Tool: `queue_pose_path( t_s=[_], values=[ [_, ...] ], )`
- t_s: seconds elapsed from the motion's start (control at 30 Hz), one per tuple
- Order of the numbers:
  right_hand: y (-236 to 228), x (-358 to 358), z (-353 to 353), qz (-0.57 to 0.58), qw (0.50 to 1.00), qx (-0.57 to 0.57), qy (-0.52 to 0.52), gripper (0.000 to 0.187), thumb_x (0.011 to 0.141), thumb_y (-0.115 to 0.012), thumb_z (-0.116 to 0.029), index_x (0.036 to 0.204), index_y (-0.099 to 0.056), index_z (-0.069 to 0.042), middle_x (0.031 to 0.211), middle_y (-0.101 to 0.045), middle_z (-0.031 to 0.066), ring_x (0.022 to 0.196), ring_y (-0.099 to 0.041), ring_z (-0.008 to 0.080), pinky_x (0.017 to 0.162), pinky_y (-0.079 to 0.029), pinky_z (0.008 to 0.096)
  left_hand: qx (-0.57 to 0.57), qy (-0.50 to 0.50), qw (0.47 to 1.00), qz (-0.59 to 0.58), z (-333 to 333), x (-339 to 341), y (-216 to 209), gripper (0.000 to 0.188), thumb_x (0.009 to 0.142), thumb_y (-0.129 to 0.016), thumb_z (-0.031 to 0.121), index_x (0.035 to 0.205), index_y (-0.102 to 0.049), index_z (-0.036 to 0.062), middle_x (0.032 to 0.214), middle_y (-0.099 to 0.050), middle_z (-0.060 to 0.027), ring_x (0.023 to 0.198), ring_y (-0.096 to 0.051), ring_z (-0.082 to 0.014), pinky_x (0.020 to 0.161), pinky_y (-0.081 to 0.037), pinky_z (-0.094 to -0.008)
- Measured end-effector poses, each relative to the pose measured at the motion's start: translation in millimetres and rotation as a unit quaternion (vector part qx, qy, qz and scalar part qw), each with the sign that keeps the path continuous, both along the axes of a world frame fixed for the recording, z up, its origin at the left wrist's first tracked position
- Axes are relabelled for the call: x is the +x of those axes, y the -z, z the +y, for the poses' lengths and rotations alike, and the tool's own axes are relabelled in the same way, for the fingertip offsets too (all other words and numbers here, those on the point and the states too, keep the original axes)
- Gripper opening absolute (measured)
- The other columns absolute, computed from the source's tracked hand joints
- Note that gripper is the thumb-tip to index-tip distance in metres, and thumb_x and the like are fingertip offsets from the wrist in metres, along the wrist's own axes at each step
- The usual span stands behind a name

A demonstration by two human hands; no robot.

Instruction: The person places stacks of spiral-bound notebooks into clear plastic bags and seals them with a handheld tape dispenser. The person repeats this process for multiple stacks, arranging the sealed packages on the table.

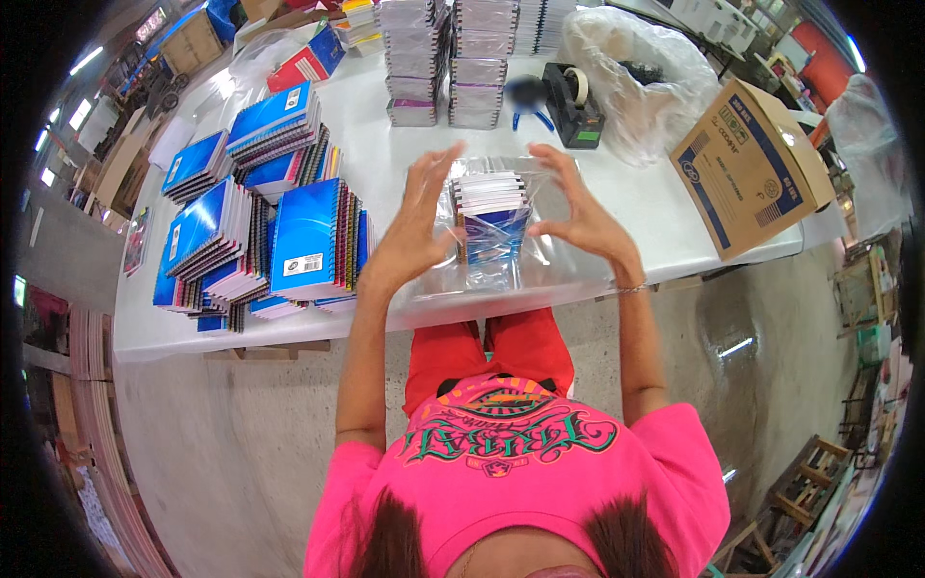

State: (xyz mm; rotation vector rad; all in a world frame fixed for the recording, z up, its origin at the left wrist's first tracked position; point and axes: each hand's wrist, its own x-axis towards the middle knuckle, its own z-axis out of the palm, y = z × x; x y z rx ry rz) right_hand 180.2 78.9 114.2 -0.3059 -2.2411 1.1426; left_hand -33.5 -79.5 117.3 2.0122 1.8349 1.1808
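Observation:
A small stack of spiral notebooks [489, 226], blue with pale page edges, sits in clear plastic wrap near the table's front edge. The film [472, 277] spreads out loosely around it and catches the light. My left hand [424, 217] curves along the left side of the stack, fingers apart and pointing away from me. On the other side my right hand [581, 212] is curved the same way, its thumb toward the stack. Both hands look empty; whether a fingertip touches the film is hard to tell.
Blue spiral notebooks [310, 241] lie in several uneven piles on the left. Tall wrapped stacks [479, 72] stand at the back, beside a black tape dispenser [575, 108]. A clear plastic bag [631, 77] and a tilted cardboard box [744, 166] occupy the right side of the white table [366, 125].

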Motion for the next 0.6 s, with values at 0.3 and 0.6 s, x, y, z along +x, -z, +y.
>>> queue_pose_path(
  t_s=[0.3, 0.6],
  values=[
    [-98, -27, 18, 0.004, 0.977, 0.207, -0.049, 0.017, 0.081, -0.074, -0.020, 0.086, -0.068, -0.005, 0.109, -0.060, 0.0113, 0.104, -0.056, 0.0284, 0.090, -0.043, 0.0369, 0.081, 0.021, 0.991, 0.106, 28, 9, -85, 0.020, 0.086, -0.067, 0.024, 0.083, -0.072, 0.0046, 0.112, -0.062, -0.0090, 0.111, -0.056, -0.0290, 0.102, -0.038, -0.0419],
    [-67, -75, 59, -0.244, 0.947, 0.193, -0.083, 0.040, 0.074, -0.079, -0.015, 0.110, -0.064, -0.005, 0.085, -0.064, 0.0025, 0.071, -0.055, 0.0162, 0.067, -0.047, 0.0318, -0.094, -0.093, 0.988, 0.083, 86, -16, -51, 0.021, 0.079, -0.068, 0.010, 0.098, -0.069, 0.0040, 0.084, -0.065, -0.0127, 0.080, -0.064, -0.0256, 0.074, -0.050, -0.0338]
  ],
)
